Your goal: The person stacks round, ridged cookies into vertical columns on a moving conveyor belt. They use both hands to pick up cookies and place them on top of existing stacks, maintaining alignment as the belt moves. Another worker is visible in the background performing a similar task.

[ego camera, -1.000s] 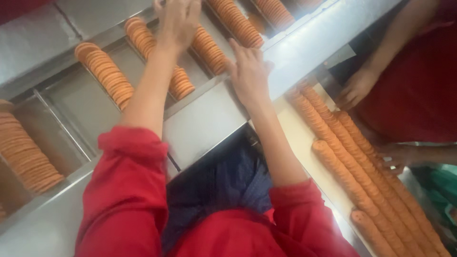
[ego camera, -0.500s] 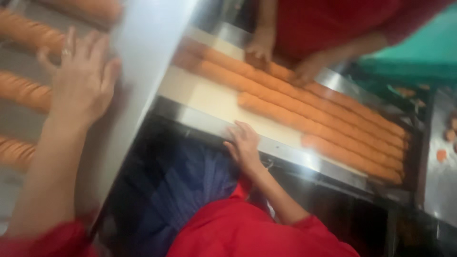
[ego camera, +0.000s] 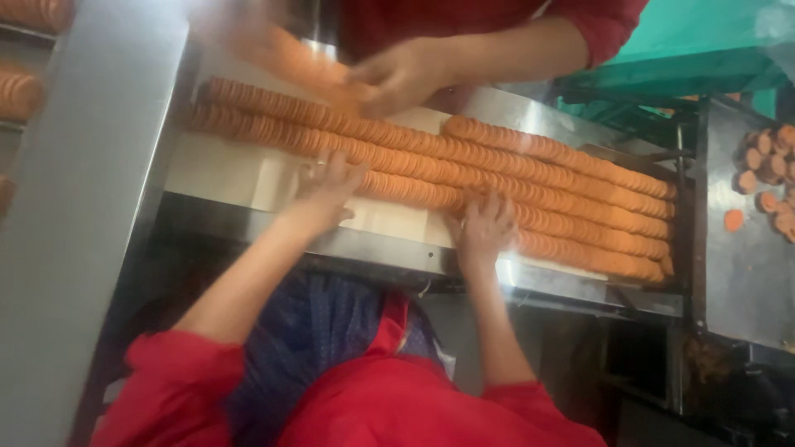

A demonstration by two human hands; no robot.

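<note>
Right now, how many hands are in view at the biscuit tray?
3. The left hand and right hand rest on the nearest biscuit row; a co-worker's hand reaches in from the far side. A blur at top left may hide another.

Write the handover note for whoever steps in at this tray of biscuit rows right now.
Left hand: open, fingers spread on the nearest biscuit row.
Right hand: open, pressing the same row further right.
Three long rows stand on edge on the steel tray; the nearest one has an uneven stretch between the two hands.
Across the tray, a co-worker's hand handles the far row.
Loose biscuits lie on the right.
</note>
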